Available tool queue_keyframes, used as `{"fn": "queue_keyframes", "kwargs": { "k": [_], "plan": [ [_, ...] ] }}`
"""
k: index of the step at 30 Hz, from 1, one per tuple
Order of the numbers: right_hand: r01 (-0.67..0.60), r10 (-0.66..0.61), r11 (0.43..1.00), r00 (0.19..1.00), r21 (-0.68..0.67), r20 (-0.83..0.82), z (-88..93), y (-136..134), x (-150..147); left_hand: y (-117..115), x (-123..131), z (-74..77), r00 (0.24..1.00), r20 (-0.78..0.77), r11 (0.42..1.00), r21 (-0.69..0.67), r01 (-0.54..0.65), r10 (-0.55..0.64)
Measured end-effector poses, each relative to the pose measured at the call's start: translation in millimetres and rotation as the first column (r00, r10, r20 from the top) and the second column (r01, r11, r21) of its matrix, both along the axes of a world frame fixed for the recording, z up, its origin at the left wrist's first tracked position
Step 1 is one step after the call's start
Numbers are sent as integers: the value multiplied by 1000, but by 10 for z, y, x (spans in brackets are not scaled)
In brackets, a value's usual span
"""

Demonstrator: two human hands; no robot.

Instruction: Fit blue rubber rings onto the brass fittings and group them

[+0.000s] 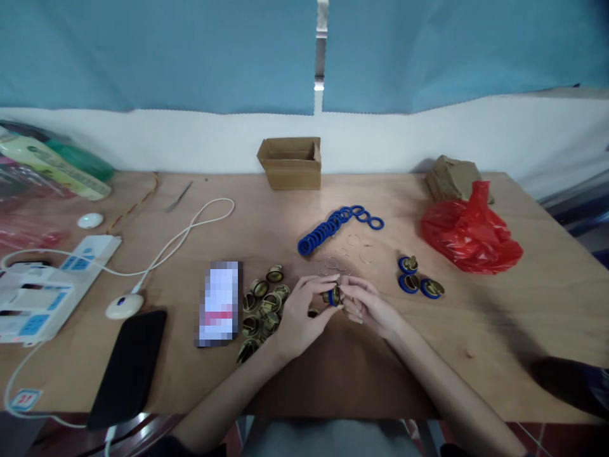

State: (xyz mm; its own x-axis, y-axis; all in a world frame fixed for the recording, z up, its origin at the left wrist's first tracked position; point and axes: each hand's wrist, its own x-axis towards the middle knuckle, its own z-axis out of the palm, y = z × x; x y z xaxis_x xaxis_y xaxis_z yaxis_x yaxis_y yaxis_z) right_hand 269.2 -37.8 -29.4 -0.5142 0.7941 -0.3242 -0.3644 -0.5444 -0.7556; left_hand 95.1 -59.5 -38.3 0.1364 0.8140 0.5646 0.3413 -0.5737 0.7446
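Observation:
Between my two hands is a bronze-coloured round fitting [332, 297] with a blue ring around it. My left hand [301, 317] grips it from the left, with thumb and fingers closed on its edge. From the right, my right hand [373, 307] pinches its other side, the fingertips partly hidden. Several similar bronze fittings [269, 303] without blue rings lie in a group left of my left hand. A row of overlapping blue rings [328, 230] rests beyond my hands, near several thin wire rings [353, 240]. To the right sit 3 fittings with blue rings [409, 283].
A cardboard box [294, 174] stands against the wall. A red plastic bag [471, 235] and brown paper package [454, 179] are at right. On the left are a lit phone [219, 303], a black phone [129, 368], a power strip [76, 279], white cable [174, 238] and tweezers [179, 196].

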Motion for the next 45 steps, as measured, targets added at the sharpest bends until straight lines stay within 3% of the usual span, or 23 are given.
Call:
{"fn": "queue_keyframes", "kwargs": {
  "k": [9, 14, 20, 25, 33, 45],
  "plan": [
    [33, -40, 995, 997, 96, 67, -3, -48, -21, -60, 15, -132, 991, 126, 997, -68, -24, 33],
    [9, -21, 992, 995, 125, 97, -28, -47, 3, -47, -1, -70, 998, 66, 1000, -17, -9, 10],
    [-22, -17, 974, 985, 226, 173, -22, -37, 38, -50, -29, 33, 998, -60, 992, -122, -17, 10],
    [19, -76, 969, 972, 248, 221, 84, -31, 60, -43, -32, 93, 1000, -22, 970, -241, 2, -8],
    [35, -94, 977, 956, 212, 278, 118, -14, 51, -35, -22, 136, 997, -19, 962, -267, 63, -71],
    [106, -176, 971, 925, 216, 337, 66, -41, -4, -22, -11, 65, 976, 193, 891, -421, 172, -97]
  ]
}}
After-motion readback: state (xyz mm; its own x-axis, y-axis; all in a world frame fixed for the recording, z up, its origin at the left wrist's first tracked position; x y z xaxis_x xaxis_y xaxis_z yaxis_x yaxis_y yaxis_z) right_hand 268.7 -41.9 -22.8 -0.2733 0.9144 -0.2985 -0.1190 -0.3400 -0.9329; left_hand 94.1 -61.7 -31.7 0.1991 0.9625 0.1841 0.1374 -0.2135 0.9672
